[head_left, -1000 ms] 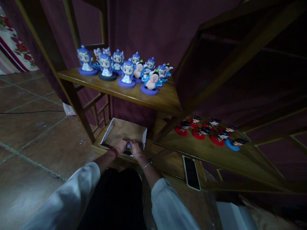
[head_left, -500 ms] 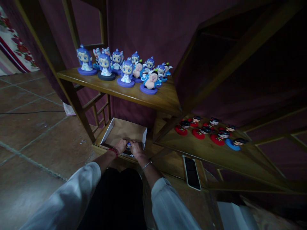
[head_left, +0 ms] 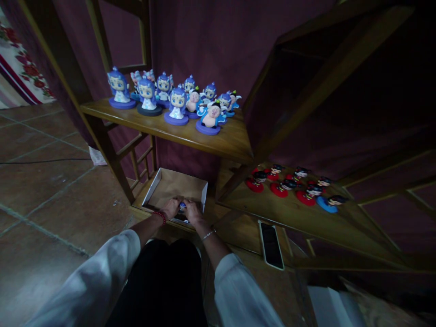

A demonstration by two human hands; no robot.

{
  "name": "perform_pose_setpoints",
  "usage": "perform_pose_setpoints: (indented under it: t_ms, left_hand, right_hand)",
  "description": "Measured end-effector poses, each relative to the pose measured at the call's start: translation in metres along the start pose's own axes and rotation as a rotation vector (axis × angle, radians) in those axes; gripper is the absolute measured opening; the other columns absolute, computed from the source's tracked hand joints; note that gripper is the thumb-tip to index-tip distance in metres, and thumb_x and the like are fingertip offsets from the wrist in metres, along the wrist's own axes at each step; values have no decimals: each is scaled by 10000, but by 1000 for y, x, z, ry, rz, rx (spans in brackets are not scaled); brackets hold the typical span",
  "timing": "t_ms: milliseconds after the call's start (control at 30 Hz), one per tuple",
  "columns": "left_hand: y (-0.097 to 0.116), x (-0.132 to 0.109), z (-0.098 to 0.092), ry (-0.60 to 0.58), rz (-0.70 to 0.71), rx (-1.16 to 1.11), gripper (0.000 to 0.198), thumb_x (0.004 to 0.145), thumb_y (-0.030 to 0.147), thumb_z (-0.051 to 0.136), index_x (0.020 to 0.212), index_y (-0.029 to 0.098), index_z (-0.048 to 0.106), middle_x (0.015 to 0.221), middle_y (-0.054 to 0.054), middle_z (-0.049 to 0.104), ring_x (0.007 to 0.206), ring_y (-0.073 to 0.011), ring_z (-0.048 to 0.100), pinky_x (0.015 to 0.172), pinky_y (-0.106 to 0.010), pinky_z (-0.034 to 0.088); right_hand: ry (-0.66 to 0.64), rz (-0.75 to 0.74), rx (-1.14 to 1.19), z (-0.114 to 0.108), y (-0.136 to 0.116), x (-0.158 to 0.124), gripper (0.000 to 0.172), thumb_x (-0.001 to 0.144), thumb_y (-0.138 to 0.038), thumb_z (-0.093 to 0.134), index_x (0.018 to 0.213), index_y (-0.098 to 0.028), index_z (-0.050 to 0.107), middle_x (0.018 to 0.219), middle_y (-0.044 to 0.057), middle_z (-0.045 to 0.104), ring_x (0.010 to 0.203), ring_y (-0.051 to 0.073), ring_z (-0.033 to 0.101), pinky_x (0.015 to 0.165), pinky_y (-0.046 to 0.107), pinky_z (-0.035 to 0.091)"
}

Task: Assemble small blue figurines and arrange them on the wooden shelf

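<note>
Between my two hands, over the near side of a shallow cardboard box, is a small purple-haired figurine (head_left: 182, 206). My left hand (head_left: 171, 208) has its fingers closed on the figurine's left side, and my right hand (head_left: 192, 211) closes on its right side. The lower part of the figurine is dim and partly covered by my fingers. The box (head_left: 180, 183) is white outside and brown inside, and stands on the low wooden shelf.
Several purple-haired and pig-like figurines (head_left: 177, 106) stand on the upper shelf (head_left: 231, 138). Several black-haired figurines on red or blue bases (head_left: 308, 196) are on the right shelf (head_left: 286, 218). A phone (head_left: 271, 245) lies below it. Wooden posts rise between the shelves.
The view has shifted slightly. Both hands remain together on the figurine at the box's near side, with hardly any visible movement.
</note>
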State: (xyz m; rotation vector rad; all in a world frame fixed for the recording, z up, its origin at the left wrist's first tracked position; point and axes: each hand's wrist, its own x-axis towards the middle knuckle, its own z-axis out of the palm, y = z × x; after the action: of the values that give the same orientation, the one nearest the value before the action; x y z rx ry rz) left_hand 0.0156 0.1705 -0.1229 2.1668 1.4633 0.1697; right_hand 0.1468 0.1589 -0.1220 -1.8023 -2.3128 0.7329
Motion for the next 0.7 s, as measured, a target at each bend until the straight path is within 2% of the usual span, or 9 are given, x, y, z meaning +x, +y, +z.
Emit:
perform_pose_setpoints:
  t_ms: [133, 300, 467, 700]
  left_hand:
    - [0, -1, 0, 5, -3, 4, 381, 747, 106, 469, 1108, 208, 533, 1021, -89, 636, 919, -189, 604, 786, -260, 439]
    - [0, -1, -2, 19, -2, -11, 335, 731, 101, 484, 1036, 212, 571, 1001, -70, 639, 923, -180, 594, 801, -250, 427]
    - [0, 0, -2, 60, 0, -39, 257, 725, 115, 498, 945, 203, 597, 1091, -73, 591, 984, -176, 564, 848, -249, 410]
    - [4, -3, -4, 93, -21, -73, 215, 712, 107, 514, 887, 194, 606, 1073, -61, 584, 995, -159, 553, 854, -236, 406]
  right_hand:
    - [31, 1, 11, 0, 1, 0, 246, 762, -100, 497, 983, -171, 577, 1035, 84, 625, 958, 188, 568, 823, 268, 406]
    - [62, -12, 39, -1, 1, -2, 213, 751, -108, 529, 947, -170, 586, 987, 81, 633, 918, 181, 574, 807, 259, 404]
    - [100, -15, 69, -3, 1, -2, 179, 737, -101, 546, 897, -166, 596, 966, 82, 622, 921, 178, 557, 812, 263, 400]
    - [144, -21, 103, -8, -1, -7, 240, 724, -56, 530, 913, -188, 600, 974, 52, 598, 931, 150, 537, 809, 238, 396]
